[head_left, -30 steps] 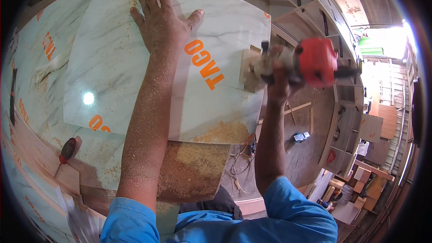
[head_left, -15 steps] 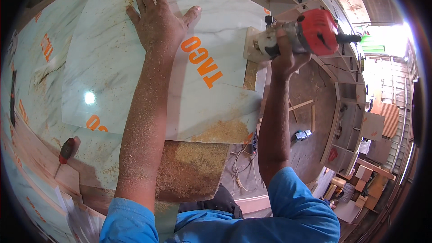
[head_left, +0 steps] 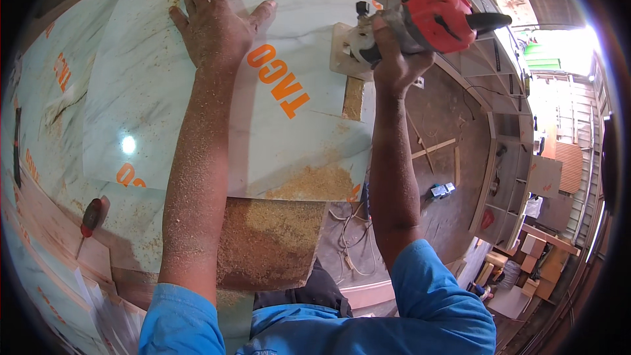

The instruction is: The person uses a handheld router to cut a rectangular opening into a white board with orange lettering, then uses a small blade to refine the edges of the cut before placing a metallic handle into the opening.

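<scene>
My left hand lies flat with fingers spread on a pale marble-patterned panel bearing orange print. Sawdust clings to that hand and forearm. My right hand is wrapped round the metal body of a red trim router. The router is tilted on its side, its pale base plate against the panel's right edge. Just below the base, a narrow brown notch shows in the panel. The cutting bit is hidden from view.
Sawdust is heaped at the panel's near corner, above a brown board. A screwdriver lies at the left. Cables, wood strips and a blue object are on the floor. Open shelving stands right.
The panel, both hands and the router appear shifted slightly left in the view. The router's rear end sits higher, and it remains in my right hand. My left hand stays spread on the panel.
</scene>
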`<state>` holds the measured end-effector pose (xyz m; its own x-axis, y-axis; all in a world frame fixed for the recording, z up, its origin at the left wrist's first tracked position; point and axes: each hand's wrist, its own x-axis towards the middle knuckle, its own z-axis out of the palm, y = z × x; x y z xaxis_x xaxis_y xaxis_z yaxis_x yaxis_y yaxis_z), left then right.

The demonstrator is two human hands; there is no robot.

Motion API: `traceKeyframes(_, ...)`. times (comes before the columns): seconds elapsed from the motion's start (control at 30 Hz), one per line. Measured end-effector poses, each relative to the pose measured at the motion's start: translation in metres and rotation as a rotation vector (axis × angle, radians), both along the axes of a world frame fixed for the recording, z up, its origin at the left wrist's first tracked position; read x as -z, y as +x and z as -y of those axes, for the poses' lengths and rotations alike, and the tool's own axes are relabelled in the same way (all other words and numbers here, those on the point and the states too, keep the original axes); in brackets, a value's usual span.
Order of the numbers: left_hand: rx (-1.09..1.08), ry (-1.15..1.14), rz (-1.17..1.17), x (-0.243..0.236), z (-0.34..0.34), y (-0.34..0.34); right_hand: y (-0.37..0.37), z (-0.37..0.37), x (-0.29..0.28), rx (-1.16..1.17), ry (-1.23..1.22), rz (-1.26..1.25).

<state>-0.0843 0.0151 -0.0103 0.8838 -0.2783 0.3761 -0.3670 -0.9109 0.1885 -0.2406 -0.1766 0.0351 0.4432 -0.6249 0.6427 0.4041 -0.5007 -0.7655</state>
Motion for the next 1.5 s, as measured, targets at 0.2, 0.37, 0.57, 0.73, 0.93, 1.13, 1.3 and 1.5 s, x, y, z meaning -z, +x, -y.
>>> traceKeyframes(0.2, -0.002, -0.007, -0.002, 0.0, -0.001, 0.0, -0.014, -0.008, -0.004, -0.004, 0.018, -0.048)
traceKeyframes(0.37, 0.01, -0.05, 0.018, 0.001, 0.0, 0.0, -0.053, -0.04, 0.004, -0.055, 0.034, -0.001)
traceKeyframes(0.57, -0.018, -0.015, 0.041, 0.006, 0.0, 0.001, -0.014, -0.009, 0.001, 0.004, 0.012, -0.014)
traceKeyframes(0.73, -0.007, -0.048, 0.041, 0.005, 0.0, 0.0, -0.022, -0.012, -0.002, 0.023, -0.029, 0.004)
traceKeyframes(0.93, -0.019, 0.004, -0.004, 0.004, 0.002, 0.002, -0.065, -0.049, 0.008, -0.003, -0.095, 0.026)
traceKeyframes(1.13, -0.022, 0.032, 0.035, 0.005, 0.001, 0.004, -0.084, -0.065, -0.002, -0.105, -0.007, -0.113)
traceKeyframes(1.3, 0.003, -0.226, 0.076, -0.009, 0.0, -0.007, -0.092, -0.062, -0.001, -0.08, -0.024, -0.126)
traceKeyframes(1.5, -0.047, -0.162, 0.089, -0.012, 0.003, -0.01, -0.095, -0.053, 0.001, -0.141, -0.042, -0.096)
